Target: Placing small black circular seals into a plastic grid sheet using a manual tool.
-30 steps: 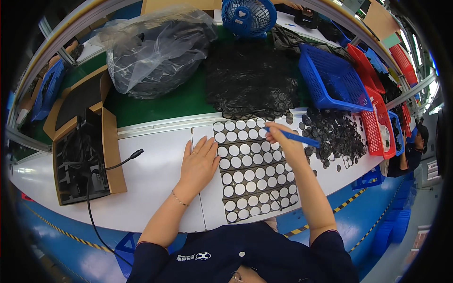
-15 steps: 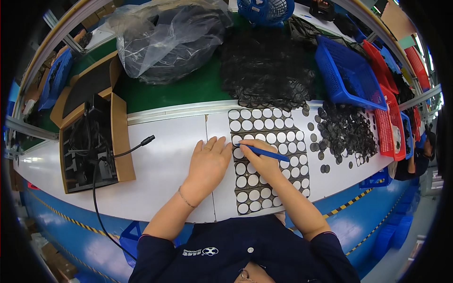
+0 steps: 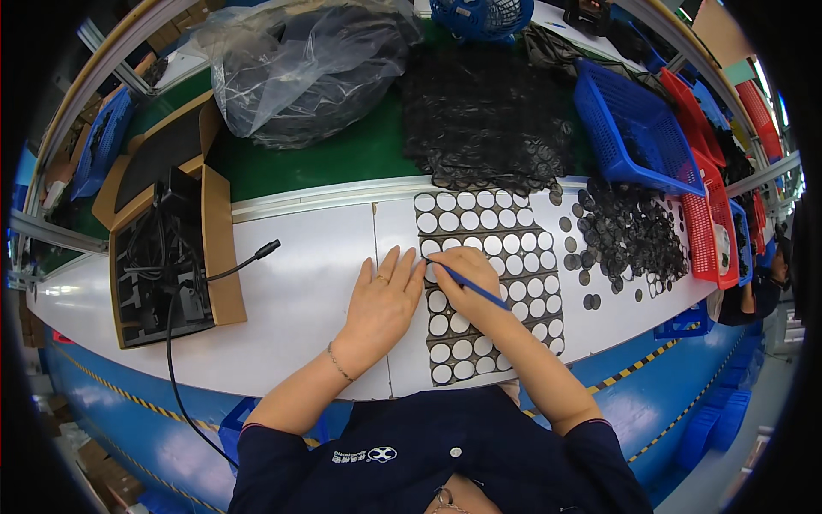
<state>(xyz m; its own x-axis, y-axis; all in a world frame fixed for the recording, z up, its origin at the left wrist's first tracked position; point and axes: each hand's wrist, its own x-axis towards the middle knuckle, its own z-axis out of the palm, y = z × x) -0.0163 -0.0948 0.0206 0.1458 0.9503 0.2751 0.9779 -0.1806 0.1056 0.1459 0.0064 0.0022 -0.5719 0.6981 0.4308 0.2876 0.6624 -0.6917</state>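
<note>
Dark sheets [image 3: 462, 233] carrying rows of round white discs lie on the white table in front of me. My right hand [image 3: 473, 283] is closed around a slim blue pen-like tool [image 3: 485, 294], its tip down at a disc by the sheets' left edge. Whether it is a pen or a blade I cannot make out. My left hand [image 3: 383, 300] rests palm down beside that edge, fingers stretched and slightly apart, fingertips close to the tool's tip. The right hand covers some of the discs.
Loose black discs [image 3: 629, 231] are heaped right of the sheets, below a blue basket [image 3: 638, 141] and a red basket [image 3: 706, 227]. Black film sheets [image 3: 484, 120] and a clear plastic bag [image 3: 308, 77] lie behind. At left stands a cardboard box [image 3: 224, 248] with black cables.
The blue tool has tilted, with its rear end lower and nearer to me. My right hand has shifted slightly with it. My left fingers have spread a little.
</note>
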